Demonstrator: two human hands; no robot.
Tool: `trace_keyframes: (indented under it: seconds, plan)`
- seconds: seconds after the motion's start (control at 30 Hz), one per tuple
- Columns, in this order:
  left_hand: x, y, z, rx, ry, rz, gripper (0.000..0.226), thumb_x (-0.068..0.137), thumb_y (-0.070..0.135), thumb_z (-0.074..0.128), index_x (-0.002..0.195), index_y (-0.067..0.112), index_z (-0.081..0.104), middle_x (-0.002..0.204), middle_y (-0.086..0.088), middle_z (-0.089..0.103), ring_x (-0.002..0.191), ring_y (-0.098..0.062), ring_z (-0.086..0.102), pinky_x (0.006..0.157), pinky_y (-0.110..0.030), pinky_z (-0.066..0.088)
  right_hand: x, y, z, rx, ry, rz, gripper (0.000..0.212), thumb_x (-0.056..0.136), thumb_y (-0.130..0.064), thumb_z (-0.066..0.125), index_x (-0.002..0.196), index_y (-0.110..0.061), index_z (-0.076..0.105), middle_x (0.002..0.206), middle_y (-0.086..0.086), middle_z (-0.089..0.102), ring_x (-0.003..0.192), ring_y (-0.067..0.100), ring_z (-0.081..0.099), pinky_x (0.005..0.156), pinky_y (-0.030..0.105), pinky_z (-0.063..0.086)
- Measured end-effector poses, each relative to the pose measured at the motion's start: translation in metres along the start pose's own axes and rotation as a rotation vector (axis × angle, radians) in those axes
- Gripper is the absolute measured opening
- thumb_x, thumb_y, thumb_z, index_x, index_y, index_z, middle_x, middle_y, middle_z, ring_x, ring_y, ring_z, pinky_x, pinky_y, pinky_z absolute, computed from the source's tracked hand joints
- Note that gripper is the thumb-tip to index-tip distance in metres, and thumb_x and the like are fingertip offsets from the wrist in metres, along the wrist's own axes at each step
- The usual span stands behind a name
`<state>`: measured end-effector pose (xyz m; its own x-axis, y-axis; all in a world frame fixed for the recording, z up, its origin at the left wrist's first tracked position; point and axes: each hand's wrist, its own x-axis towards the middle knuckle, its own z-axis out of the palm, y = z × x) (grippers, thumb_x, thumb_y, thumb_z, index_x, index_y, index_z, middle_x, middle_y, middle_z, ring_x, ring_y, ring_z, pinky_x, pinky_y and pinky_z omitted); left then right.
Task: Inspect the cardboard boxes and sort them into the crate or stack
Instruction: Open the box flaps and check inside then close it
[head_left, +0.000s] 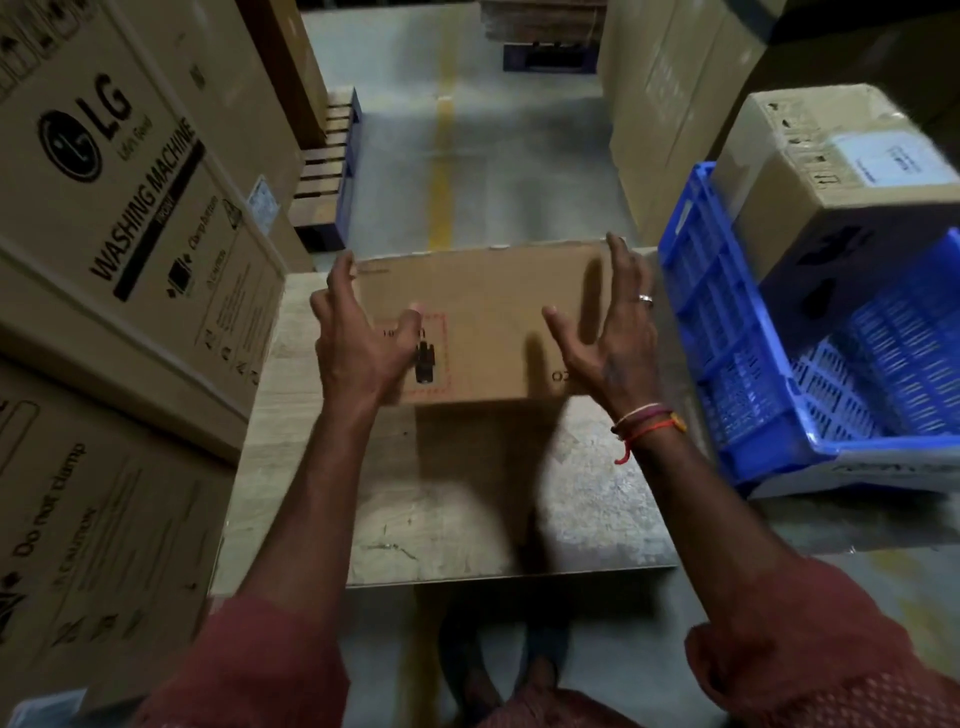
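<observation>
While both hands hover with fingers spread, the flat brown cardboard box lies on the pale wood-grain bench, its far edge at the bench's far side. Left hand is over the box's left end, thumb near a red dashed printed panel; right hand, with a ring and thread bracelets, is over the right end. Each grip is wide and holds nothing; whether any fingertip touches the cardboard I cannot tell, as the frame is blurred. Judgement on handling: corrugated board, stiff along the edges, likely to flex across the broad top face; matte surface, so not slippery. Weight unknown; the shallow shape suggests light to moderate. Best hold appears to be the two short ends, palms pressing inward with fingers hooked under the lower edge, rather than pinching the top panel, which could dent. Far top edge looks slightly ragged, worth checking on inspection. Blue perforated plastic crate sits just beside the box on the right, tilted, with a taller brown carton bearing a white label standing in its far end. Large printed washing-machine cartons are stacked on the left.
</observation>
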<state>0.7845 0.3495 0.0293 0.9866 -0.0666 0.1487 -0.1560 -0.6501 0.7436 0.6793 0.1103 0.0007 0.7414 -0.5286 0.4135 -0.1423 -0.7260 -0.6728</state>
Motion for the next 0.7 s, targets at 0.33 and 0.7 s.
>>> trace_keyframes:
  seconds: [0.33, 0.7]
  plan:
    - [-0.093, -0.058, 0.017, -0.133, 0.038, -0.002, 0.052, 0.089, 0.04, 0.077, 0.132, 0.024, 0.053, 0.127, -0.001, 0.043, 0.102, -0.015, 0.056, 0.079, -0.034, 0.055, -0.091, 0.038, 0.004, 0.077, -0.025, 0.104, 0.048, 0.093, -0.051, 0.062, 0.129, -0.02, 0.06, 0.132, 0.016, 0.037, 0.119, 0.012, 0.036, 0.099, 0.034, 0.046]
    - [-0.123, -0.095, 0.023, -0.042, -0.102, -0.009, 0.026, 0.09, 0.032, 0.077, 0.107, 0.026, 0.059, 0.114, 0.006, 0.053, 0.1, -0.014, 0.061, 0.075, -0.029, 0.048, -0.122, 0.064, 0.0, -0.291, -0.062, 0.206, 0.035, 0.097, -0.058, 0.047, 0.107, -0.028, 0.064, 0.119, 0.008, 0.051, 0.117, 0.029, 0.052, 0.094, 0.05, 0.048]
